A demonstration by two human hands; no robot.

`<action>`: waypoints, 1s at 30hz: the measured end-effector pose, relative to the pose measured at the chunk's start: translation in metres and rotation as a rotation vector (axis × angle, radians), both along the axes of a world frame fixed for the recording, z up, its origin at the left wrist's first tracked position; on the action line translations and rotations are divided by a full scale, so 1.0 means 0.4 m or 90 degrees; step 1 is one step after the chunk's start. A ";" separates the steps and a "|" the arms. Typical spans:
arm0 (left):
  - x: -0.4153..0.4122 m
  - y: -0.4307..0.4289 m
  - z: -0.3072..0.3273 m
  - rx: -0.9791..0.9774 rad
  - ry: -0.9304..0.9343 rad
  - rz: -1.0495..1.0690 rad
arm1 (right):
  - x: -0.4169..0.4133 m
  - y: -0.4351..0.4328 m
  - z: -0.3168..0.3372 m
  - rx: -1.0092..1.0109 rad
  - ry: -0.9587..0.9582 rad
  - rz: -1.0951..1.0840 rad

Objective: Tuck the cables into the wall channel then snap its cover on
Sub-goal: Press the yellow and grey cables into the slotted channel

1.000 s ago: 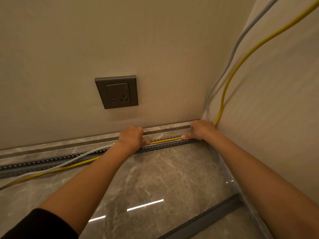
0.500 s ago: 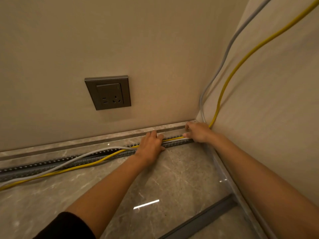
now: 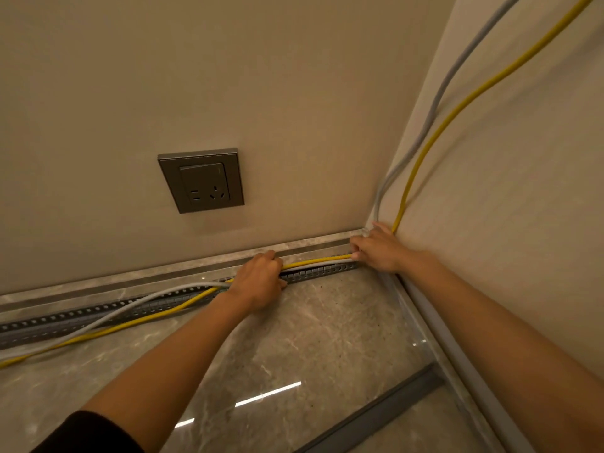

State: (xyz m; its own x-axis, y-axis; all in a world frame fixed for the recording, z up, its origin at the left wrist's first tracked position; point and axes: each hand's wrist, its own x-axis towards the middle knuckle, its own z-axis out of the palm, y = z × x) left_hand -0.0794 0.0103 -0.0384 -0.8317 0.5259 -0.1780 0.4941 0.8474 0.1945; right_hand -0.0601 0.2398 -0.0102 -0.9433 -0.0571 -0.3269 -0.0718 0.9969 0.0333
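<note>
A slotted grey channel [image 3: 81, 317] runs along the foot of the back wall. A yellow cable [image 3: 457, 107] and a grey cable [image 3: 439, 89] come down the right wall into the corner and along the channel. My left hand [image 3: 260, 279] presses both cables at the channel's middle, fingers curled over them. In the corner my right hand [image 3: 376, 250] pinches the cables at the channel's right end. Left of my left hand the two cables lie loose, drifting out over the floor. The long grey cover strip [image 3: 376, 413] lies on the floor at the lower right.
A grey wall socket [image 3: 202, 179] sits on the back wall above the channel. The floor is polished marble tile [image 3: 327, 338] with light reflections. The right wall meets the back wall in a tight corner beside my right hand.
My left hand has slid right along the channel toward the corner, then held there. The stretch of cable between my hands now lies straighter on the channel. My right hand stays in the corner.
</note>
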 end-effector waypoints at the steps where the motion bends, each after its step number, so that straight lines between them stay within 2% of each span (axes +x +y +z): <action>1: -0.001 -0.001 -0.001 -0.001 0.003 0.000 | -0.004 0.000 -0.004 0.010 -0.001 -0.004; 6: 0.001 0.002 -0.024 0.033 0.037 -0.001 | -0.036 -0.011 0.012 0.053 -0.033 -0.033; 17: 0.019 -0.002 -0.099 0.007 0.252 -0.127 | -0.083 -0.026 0.022 0.147 -0.082 -0.085; 20: 0.020 0.006 -0.080 0.008 0.212 -0.171 | -0.075 -0.029 0.003 0.189 -0.020 -0.089; 23: 0.003 0.002 -0.074 0.089 0.114 -0.120 | -0.061 -0.023 -0.009 0.192 0.035 -0.092; 25: 0.000 0.000 -0.065 0.138 0.141 -0.129 | -0.057 -0.017 -0.014 0.190 0.050 -0.083; 30: -0.011 0.009 -0.079 0.098 0.201 -0.156 | -0.058 -0.015 -0.017 0.193 0.043 -0.037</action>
State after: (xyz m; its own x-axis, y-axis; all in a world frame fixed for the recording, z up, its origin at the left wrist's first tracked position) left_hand -0.0838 0.0137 -0.0699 -0.6803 0.7149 0.1617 0.7325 0.6709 0.1158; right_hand -0.0835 0.2340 -0.0169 -0.9622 0.0882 -0.2577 -0.0023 0.9434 0.3317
